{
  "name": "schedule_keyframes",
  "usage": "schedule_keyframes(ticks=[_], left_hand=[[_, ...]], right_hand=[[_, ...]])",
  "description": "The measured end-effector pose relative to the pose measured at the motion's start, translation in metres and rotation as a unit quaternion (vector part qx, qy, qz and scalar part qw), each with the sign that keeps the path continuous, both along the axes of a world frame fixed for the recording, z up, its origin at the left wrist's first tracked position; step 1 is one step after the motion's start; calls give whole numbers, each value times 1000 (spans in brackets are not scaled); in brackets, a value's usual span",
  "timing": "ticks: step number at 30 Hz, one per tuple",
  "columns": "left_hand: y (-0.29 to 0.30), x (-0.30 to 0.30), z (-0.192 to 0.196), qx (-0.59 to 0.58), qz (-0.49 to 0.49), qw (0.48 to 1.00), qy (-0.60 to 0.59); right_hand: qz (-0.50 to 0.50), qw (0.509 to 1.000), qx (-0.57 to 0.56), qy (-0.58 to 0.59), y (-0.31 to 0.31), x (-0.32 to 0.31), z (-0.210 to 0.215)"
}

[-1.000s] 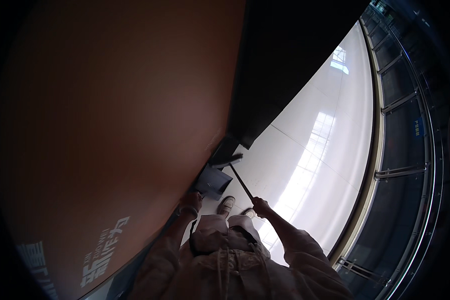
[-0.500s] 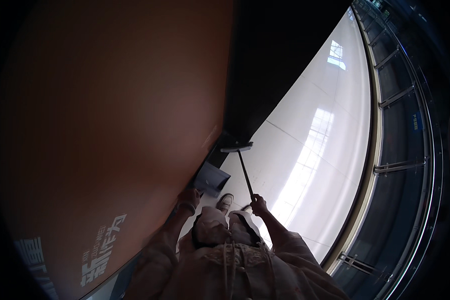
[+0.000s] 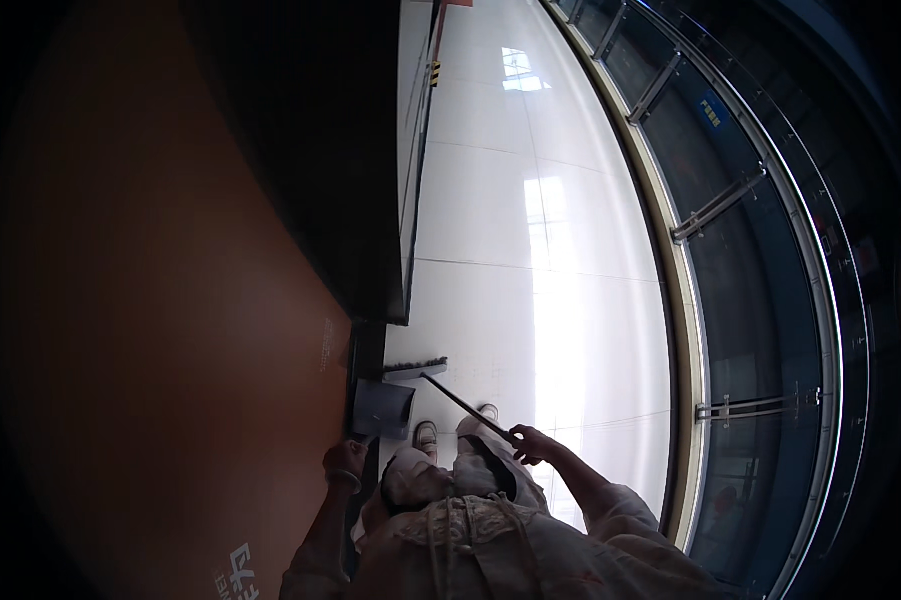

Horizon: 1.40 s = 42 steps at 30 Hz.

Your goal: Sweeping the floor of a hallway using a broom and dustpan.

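Observation:
My right hand [image 3: 533, 446] is wrapped round the upper part of a broom's dark handle [image 3: 466, 405]. The handle slants away to the left, down to the broom head [image 3: 418, 373], whose dark bristles face away from me on the pale floor. Close to my left hand [image 3: 345, 460], a grey dustpan [image 3: 384, 408] rests beside the base of the wall. That hand is closed, seemingly on the dustpan's handle, though the grip is dim. The broom head lies just beyond the dustpan, near its far right corner.
A brown wall panel [image 3: 221, 330] runs along my left, with a black block [image 3: 341, 160] standing out ahead. Glossy white floor [image 3: 471, 220] stretches forward. On the right, a pale ledge [image 3: 683, 330] and a metal-railed glass barrier [image 3: 761, 270] curve past. My shoes [image 3: 426, 437] are near the dustpan.
My view has swung to the right, showing more floor past the black block. The broom head has come nearer to me and the dustpan, and its handle slants more. Both hands keep their closed grip.

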<state>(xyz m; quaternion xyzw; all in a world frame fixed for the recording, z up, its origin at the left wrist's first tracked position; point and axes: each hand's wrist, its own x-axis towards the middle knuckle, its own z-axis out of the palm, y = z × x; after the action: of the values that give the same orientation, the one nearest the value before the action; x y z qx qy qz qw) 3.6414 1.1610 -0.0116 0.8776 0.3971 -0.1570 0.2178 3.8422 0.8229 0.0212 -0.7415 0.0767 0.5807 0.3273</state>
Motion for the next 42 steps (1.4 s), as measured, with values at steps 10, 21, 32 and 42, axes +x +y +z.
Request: schedule_keyframes(ticks=[10, 21, 32, 42], left_hand=[[-23, 110, -28, -79, -82, 989, -93], [-130, 283, -17, -131, -106, 986, 18], [-153, 361, 12, -62, -116, 991, 35], [-197, 412, -13, -88, -23, 995, 51]], right_hand=[[-322, 944, -2, -79, -64, 84, -19], [-78, 956, -114, -258, -87, 171, -115], [-256, 965, 40, 50, -172, 289, -22], [-7, 942, -73, -326, -120, 373, -115]])
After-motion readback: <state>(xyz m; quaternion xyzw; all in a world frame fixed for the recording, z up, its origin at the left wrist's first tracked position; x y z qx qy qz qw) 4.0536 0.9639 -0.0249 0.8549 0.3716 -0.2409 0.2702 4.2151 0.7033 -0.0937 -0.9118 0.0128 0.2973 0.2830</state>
